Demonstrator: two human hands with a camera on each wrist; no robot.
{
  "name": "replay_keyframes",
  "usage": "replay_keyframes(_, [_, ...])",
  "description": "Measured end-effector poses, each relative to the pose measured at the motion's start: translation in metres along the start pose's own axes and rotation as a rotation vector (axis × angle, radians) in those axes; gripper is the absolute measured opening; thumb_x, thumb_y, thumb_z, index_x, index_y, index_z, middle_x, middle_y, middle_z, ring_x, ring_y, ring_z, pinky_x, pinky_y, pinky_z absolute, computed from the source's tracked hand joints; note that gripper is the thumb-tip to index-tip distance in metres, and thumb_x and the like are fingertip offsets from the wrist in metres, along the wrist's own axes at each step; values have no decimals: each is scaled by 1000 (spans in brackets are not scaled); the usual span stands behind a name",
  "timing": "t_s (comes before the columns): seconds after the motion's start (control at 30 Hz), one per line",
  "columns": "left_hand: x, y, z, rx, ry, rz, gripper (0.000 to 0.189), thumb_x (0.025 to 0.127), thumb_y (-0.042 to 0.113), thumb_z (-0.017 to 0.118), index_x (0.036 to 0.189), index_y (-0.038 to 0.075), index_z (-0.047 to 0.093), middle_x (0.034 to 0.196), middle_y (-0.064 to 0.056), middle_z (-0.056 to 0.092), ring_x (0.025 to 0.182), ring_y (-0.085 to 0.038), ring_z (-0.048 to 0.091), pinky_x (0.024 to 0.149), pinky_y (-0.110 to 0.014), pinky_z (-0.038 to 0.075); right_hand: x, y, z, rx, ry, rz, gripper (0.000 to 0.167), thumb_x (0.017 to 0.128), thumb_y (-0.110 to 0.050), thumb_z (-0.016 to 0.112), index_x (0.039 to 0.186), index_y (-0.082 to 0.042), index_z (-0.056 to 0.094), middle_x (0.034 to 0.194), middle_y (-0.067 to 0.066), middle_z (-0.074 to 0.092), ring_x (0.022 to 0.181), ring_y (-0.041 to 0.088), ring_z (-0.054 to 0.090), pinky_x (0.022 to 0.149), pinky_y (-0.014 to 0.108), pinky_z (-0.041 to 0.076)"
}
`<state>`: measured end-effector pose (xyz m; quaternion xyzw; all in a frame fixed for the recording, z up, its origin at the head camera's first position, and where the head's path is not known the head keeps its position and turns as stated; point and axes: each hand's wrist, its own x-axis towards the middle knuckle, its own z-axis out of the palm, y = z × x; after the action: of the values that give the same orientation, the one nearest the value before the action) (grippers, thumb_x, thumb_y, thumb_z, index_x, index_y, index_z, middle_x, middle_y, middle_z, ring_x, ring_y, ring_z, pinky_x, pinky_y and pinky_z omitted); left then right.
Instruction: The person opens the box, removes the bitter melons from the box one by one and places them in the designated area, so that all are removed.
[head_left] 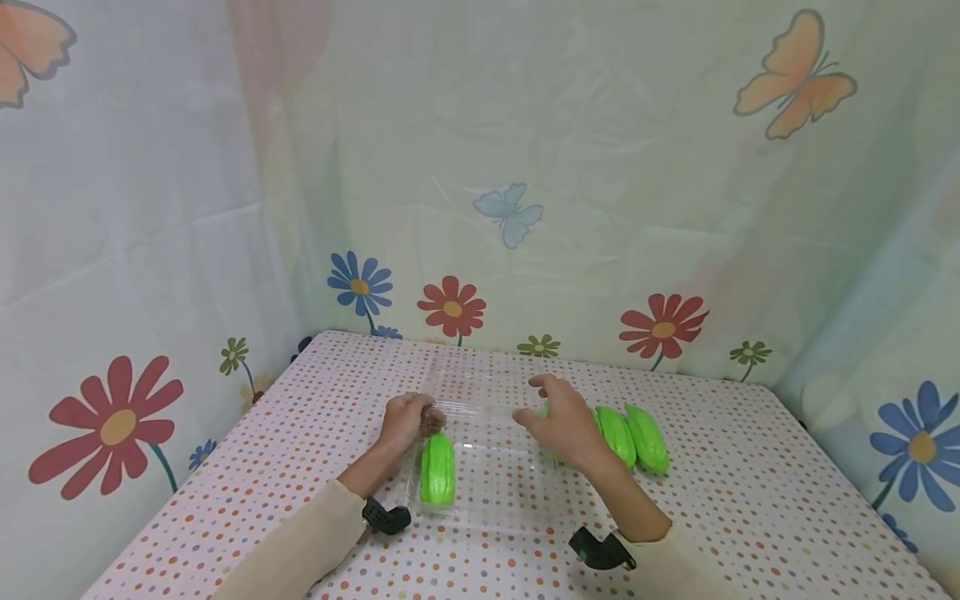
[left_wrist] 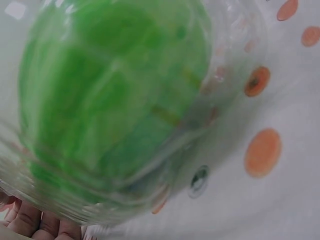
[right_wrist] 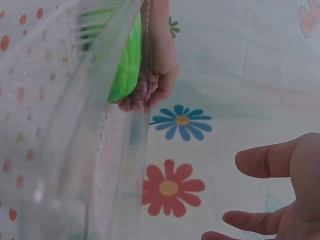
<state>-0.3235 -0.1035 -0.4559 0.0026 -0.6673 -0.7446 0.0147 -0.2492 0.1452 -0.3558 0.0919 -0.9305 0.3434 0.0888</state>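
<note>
A clear plastic box [head_left: 502, 492] with its lid [head_left: 480, 379] raised at the back stands on the table. Along its left side lies one bright green, ridged, elongated piece [head_left: 438, 471], which looms large through the plastic in the left wrist view. My left hand [head_left: 405, 421] grips the box at its left edge near the back, fingers curled at the rim in the right wrist view. Over the box's right side hovers my right hand [head_left: 566, 421], thumb and fingers spread, holding nothing. Beyond it, several similar green pieces [head_left: 647, 440] lie side by side, some partly hidden by that hand.
A dotted cloth [head_left: 750, 500] covers the table. Curtains [head_left: 600, 167] printed with flowers and butterflies rise behind and on both sides. Each wrist wears a small black camera [head_left: 600, 550].
</note>
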Motion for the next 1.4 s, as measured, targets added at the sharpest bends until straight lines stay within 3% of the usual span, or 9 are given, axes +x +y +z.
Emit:
replay_keyframes(0.27, [1,1,1,-60,-7,10,22,103,10,49,103,-11,58,75,-9,70,70,-16,68,68,-34,59,-1,-22,11,-18,-45,-24,53,92,-28,72,137,-4,56,131,17,60,118,36,59,94,53,53])
replay_keyframes(0.7, [1,-1,0,-3,5,8,26,103,12,50,106,-12,59,78,-9,71,71,-17,69,71,-34,59,-7,-44,39,-14,-195,-100,50,94,-29,71,134,-3,58,129,18,62,116,35,61,87,51,55])
replay_keyframes(0.93, [3,-1,1,-46,16,22,20,101,9,50,92,-7,59,71,-7,68,66,-17,67,65,-31,56,-6,-52,50,-37,-261,-114,52,94,-30,70,136,-3,56,131,18,62,116,34,62,88,51,55])
replay_keyframes(1.13, [2,0,1,-28,21,16,21,101,9,51,92,-7,60,76,-10,70,69,-17,69,70,-31,59,-7,-58,60,-60,-305,-123,54,93,-30,72,135,-1,57,130,20,62,110,33,63,85,52,55])
replay_keyframes(1.4, [0,0,1,-8,13,23,26,103,11,49,96,-11,61,77,-10,69,67,-18,69,70,-33,60,-10,-61,76,-125,-336,-119,66,94,-35,70,146,0,49,143,21,55,131,40,53,102,58,48])
